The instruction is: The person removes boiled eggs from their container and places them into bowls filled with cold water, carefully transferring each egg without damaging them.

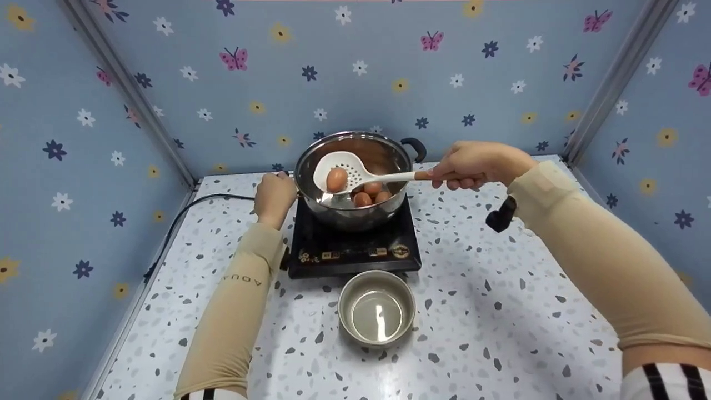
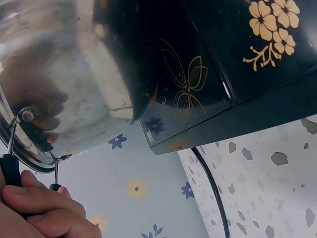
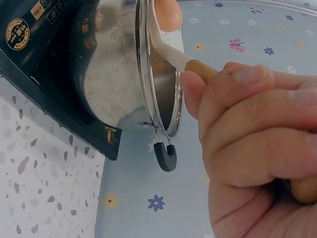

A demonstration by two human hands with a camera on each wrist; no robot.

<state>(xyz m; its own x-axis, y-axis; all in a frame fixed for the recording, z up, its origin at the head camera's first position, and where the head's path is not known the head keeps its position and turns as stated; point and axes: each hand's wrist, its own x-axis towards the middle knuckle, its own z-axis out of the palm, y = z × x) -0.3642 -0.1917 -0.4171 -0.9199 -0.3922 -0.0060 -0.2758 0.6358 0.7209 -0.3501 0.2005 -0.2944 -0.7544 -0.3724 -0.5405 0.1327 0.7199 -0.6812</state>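
Observation:
My right hand (image 1: 469, 164) grips the wooden handle of a white slotted spoon (image 1: 355, 172), whose bowl is over the steel pot (image 1: 353, 219). One brown egg (image 1: 336, 180) lies in the spoon's bowl. Several more brown eggs (image 1: 362, 199) sit lower down inside the pot. At the pot's left side my left hand (image 1: 275, 194) holds the black side handle (image 2: 11, 171), its fingers curled round it. In the right wrist view the spoon's egg (image 3: 169, 14) shows at the pot's rim, and the right fingers wrap the handle.
Under the pot is a black induction cooker (image 1: 355, 258), its cord (image 1: 183, 214) running off left. A beige-grey bowl (image 1: 376, 333) stands in front of it on the speckled table (image 1: 472, 311). The pot's other black handle (image 1: 414, 149) juts out back right. Flower-patterned walls (image 1: 355, 66) enclose the table.

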